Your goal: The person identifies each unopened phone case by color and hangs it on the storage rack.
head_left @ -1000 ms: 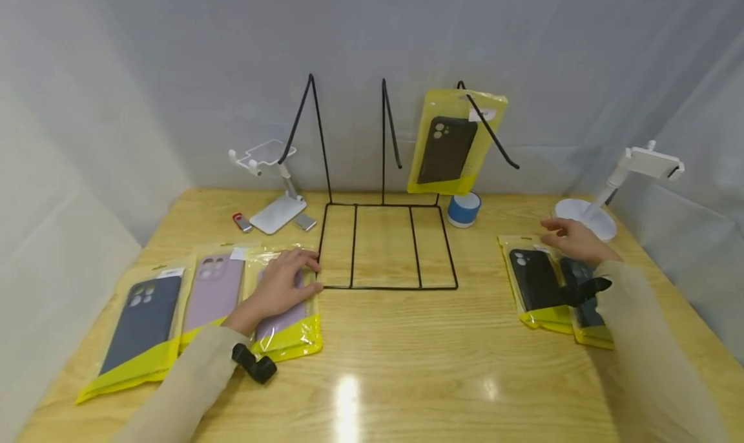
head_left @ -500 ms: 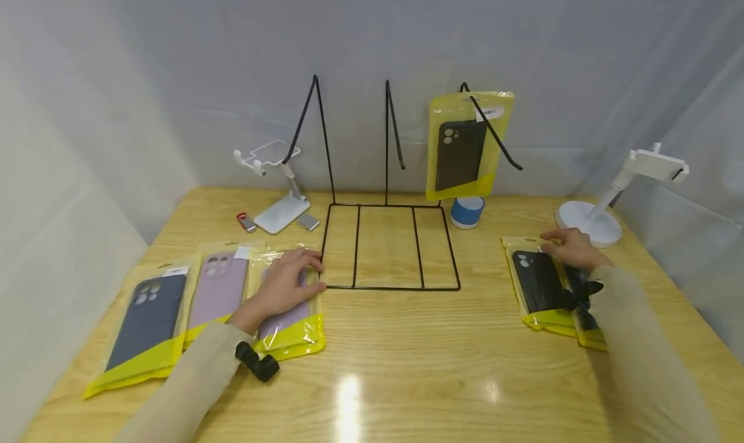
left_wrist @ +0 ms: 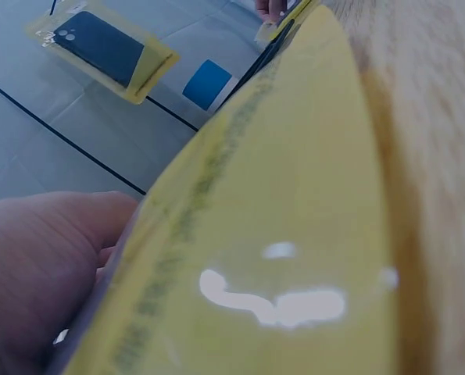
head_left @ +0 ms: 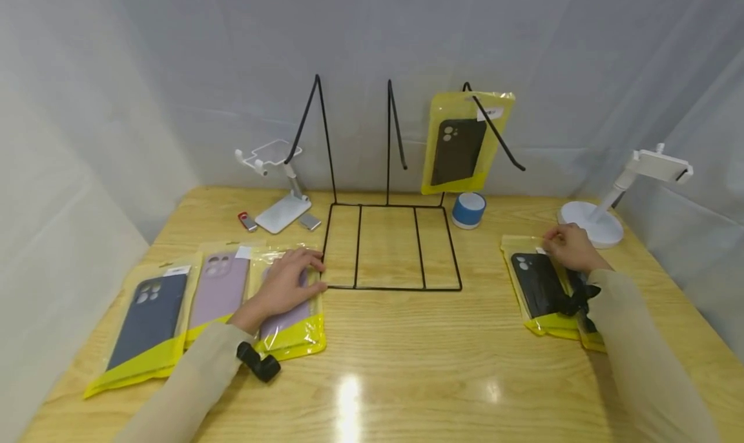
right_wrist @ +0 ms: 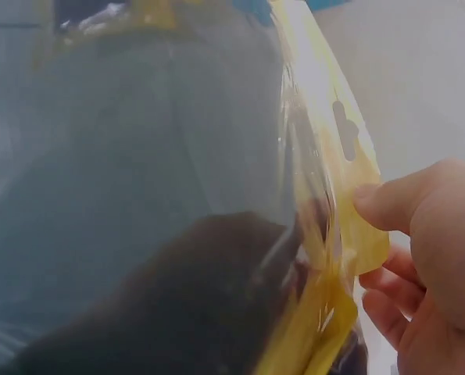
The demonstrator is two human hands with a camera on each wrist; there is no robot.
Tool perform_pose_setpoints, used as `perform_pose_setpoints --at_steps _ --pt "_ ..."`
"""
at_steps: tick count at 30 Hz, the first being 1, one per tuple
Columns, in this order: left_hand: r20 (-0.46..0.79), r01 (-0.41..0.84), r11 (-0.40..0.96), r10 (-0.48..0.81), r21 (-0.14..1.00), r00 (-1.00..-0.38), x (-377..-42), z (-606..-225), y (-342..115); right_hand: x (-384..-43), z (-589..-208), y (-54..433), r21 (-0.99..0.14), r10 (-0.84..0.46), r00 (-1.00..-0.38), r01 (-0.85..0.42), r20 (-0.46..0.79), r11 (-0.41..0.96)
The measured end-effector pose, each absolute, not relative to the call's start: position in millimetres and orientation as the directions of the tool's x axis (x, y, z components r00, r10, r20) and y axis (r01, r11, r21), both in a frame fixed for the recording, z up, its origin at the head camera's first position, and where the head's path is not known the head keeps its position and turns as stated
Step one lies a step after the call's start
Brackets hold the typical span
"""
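My left hand rests with spread, relaxed fingers on a yellow-edged plastic pack with a lilac phone case. In the left wrist view that pack's glossy yellow end fills the middle, beside the thumb side of the hand. At the right of the table, my right hand pinches the top corner of a packaged black phone case. The right wrist view shows thumb and fingers on the clear yellowish top strip with its hang hole. Another packaged dark phone case lies partly hidden beneath the right forearm.
A black wire rack with three arms stands mid-table; a packaged black phone case hangs on its right arm. Packaged navy and lilac cases lie left. Behind are white phone stands, a blue-white cylinder and USB sticks.
My right hand has come down slightly leftward and closed its fingertips on the pack's top corner. The hanging pack sways a little. My left hand stays in place.
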State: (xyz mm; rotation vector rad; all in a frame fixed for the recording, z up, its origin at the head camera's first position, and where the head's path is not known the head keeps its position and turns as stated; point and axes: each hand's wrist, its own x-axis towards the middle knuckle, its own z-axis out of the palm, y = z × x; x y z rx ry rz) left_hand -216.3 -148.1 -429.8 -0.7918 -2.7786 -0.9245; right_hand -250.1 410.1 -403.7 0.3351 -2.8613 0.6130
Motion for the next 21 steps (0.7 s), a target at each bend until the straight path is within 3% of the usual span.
perform_pose_setpoints --at_steps 12,21 --pt "0.262 0.506 0.683 0.435 0.526 -0.861 -215.6 -428.8 -148.0 -246.8 -384.5 380.1 -0.539 -0.108 -0.991 -0.131 0.075 0.832" --pt "0.260 0.507 0.684 0.439 0.524 -0.860 -217.2 -433.1 -148.9 -237.6 -367.8 364.2 -0.560 -0.170 -0.969 -0.241 0.178 0.793"
